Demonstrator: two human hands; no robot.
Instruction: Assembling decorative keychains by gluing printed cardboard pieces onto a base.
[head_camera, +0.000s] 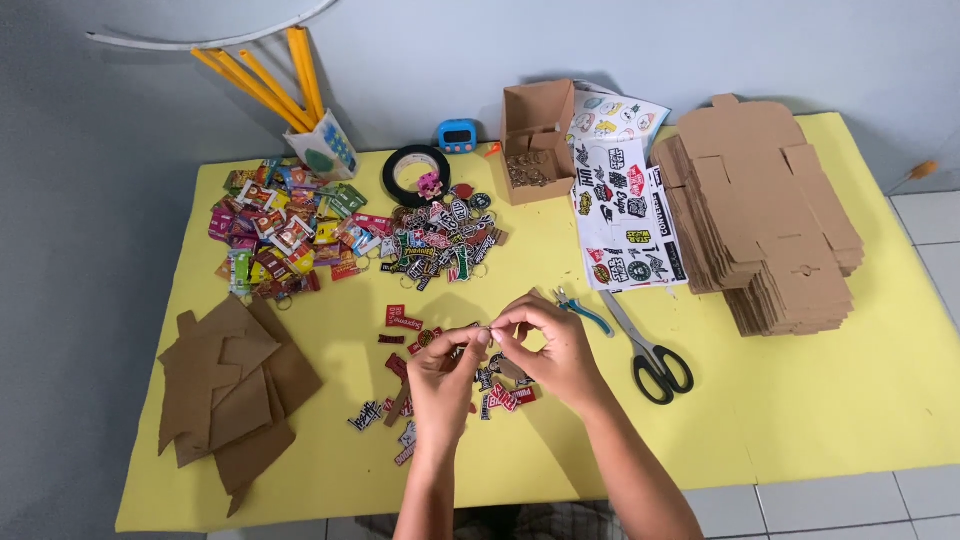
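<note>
Both hands are meeting above the middle of the yellow table (800, 420), toward its near edge. The left hand (445, 375) and right hand (555, 350) are each pinching a small metal ring piece (487, 330) between fingertips, grip closed tight on it. Loose patches (405, 330) are lying scattered beneath them. Blue-handled pliers (585, 312) and black scissors (650, 360) are resting just right of the hands. Flat cardboard blanks (765, 215) are sitting stacked at the far right corner.

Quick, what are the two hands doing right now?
Left hand: fingers pinched shut on a small charm.
Right hand: fingers pinched on the same small charm from the other side.
</note>
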